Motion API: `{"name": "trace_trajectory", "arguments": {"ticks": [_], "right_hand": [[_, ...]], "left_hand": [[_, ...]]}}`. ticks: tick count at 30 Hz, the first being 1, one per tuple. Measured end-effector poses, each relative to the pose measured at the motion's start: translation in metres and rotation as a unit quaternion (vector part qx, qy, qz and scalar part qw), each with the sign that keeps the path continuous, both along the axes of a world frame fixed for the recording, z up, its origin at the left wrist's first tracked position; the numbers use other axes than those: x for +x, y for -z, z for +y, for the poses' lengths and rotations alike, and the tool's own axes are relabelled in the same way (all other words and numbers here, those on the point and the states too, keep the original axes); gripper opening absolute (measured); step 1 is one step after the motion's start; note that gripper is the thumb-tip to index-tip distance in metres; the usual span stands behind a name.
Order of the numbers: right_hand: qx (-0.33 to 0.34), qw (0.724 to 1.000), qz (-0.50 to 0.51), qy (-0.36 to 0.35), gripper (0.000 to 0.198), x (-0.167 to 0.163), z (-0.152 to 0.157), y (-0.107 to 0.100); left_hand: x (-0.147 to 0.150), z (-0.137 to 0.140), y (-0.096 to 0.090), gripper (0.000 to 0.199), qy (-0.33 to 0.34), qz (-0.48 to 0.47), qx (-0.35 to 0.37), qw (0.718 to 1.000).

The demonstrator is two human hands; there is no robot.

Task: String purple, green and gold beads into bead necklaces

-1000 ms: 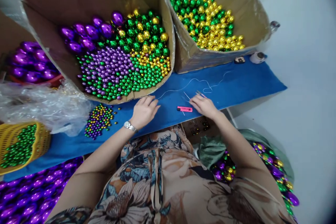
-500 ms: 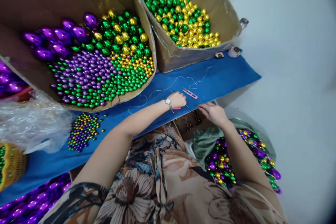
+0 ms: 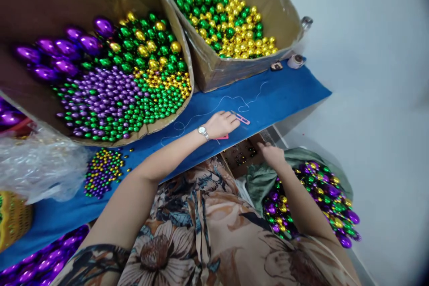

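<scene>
My left hand [image 3: 221, 125], with a watch on the wrist, is low over the blue cloth [image 3: 281, 94]. Its fingers reach out and touch, or nearly touch, the pink thread snips [image 3: 242, 119]. The thumb is hidden. A flat pinkish-red piece [image 3: 223, 137] shows under the palm, its kind unclear. My right hand [image 3: 272, 155] is past the table's front edge, above an open box. Its fingers are drawn together in a pinch; what they hold, if anything, is too small to make out. A loose white thread [image 3: 201, 115] curls across the cloth behind the left hand.
Two large cartons, one with purple, green and gold beads [image 3: 114, 85], one with green and gold beads [image 3: 248, 44], stand behind. Small beads [image 3: 104, 170] lie left beside clear plastic [image 3: 43, 161]. Below right is a green sack [image 3: 259, 183] of beads. A spool [image 3: 296, 61] sits far right.
My left hand has loosened and its fingers have stretched toward the snips. My right hand has moved back and down, away from the table edge. The view has shifted slightly.
</scene>
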State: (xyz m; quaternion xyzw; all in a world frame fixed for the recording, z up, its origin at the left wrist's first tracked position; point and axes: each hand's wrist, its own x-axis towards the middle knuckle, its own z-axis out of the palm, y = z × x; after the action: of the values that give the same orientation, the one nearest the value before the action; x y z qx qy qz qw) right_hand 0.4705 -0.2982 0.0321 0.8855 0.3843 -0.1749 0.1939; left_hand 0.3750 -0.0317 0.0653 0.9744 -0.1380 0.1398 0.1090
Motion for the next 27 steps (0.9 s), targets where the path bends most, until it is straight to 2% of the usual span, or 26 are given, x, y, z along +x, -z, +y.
{"name": "trace_trajectory", "arguments": {"ticks": [2,3,5,7,10,13,18,22,24,27], "right_hand": [[0.029,0.999,-0.017,-0.004,0.039,-0.001,0.01,-0.013],[0.078,0.996,-0.032,-0.01,0.041,-0.005,0.02,-0.02],[0.221,0.973,-0.025,-0.053,0.044,-0.017,0.048,-0.033],[0.338,0.929,0.073,-0.133,0.044,-0.039,0.085,-0.042],[0.392,0.855,0.236,-0.244,0.04,-0.081,0.145,-0.041],[0.377,0.824,0.284,-0.315,0.038,-0.116,0.202,-0.025],[0.307,0.821,0.242,-0.415,0.035,-0.14,0.269,0.008],[0.248,0.808,0.222,-0.486,0.04,-0.139,0.293,0.022],[0.235,0.809,0.226,-0.489,0.035,-0.137,0.299,0.025],[0.252,0.808,0.251,-0.469,0.027,-0.137,0.298,0.025]], "left_hand": [[-0.023,0.011,-0.026,0.028,-0.063,-0.048,-0.095,0.992],[-0.039,0.018,-0.039,0.025,-0.091,-0.075,-0.153,0.981],[-0.076,0.034,-0.064,0.02,-0.168,-0.115,-0.273,0.94],[-0.116,0.048,-0.081,0.018,-0.254,-0.147,-0.366,0.883],[-0.174,0.061,-0.09,0.023,-0.332,-0.175,-0.449,0.811],[-0.22,0.06,-0.079,0.024,-0.373,-0.188,-0.493,0.763],[-0.265,0.043,-0.044,0.023,-0.424,-0.174,-0.562,0.689],[-0.281,0.032,-0.016,0.026,-0.438,-0.124,-0.61,0.648],[-0.284,0.029,-0.005,0.027,-0.438,-0.117,-0.638,0.622],[-0.284,0.028,0.006,0.03,-0.44,-0.123,-0.681,0.572]]}}
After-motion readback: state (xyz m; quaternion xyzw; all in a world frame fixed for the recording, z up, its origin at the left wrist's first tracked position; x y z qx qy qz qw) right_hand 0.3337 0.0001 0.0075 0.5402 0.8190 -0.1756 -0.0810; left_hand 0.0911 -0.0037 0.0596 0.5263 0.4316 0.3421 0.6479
